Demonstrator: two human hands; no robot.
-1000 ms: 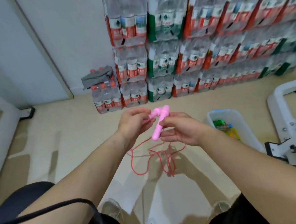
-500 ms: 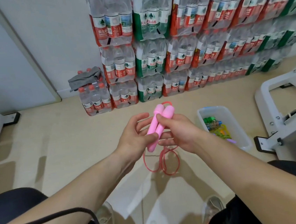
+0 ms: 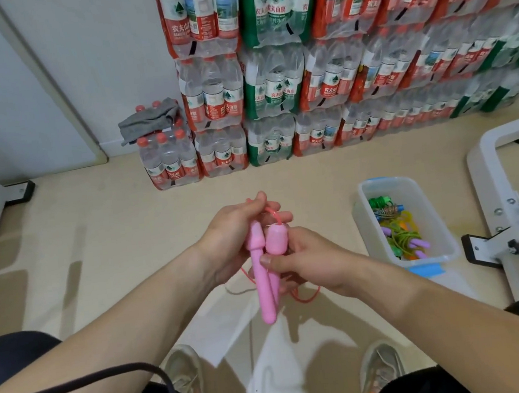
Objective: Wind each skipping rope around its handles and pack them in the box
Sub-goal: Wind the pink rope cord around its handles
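Two pink handles [image 3: 265, 275] of a skipping rope lie side by side in front of me, pointing down. My right hand [image 3: 309, 260] grips both handles, thumb across them. My left hand [image 3: 233, 234] pinches the thin red rope [image 3: 273, 215] just above the handle tops. A few loops of the red rope hang below my hands, partly hidden. To the right on the floor stands a clear plastic box [image 3: 442, 241] that holds several wound ropes in green, purple and orange.
Stacked packs of water bottles [image 3: 273, 92] line the wall ahead, with a grey cloth [image 3: 147, 120] on a low pack. A white metal frame [image 3: 507, 189] stands at the right. My two shoes [image 3: 184, 374] rest on the beige floor below.
The handles swung from pointing up to pointing down in my right hand. The hanging rope loops grew shorter. My left hand rose to the rope above the handle tops.
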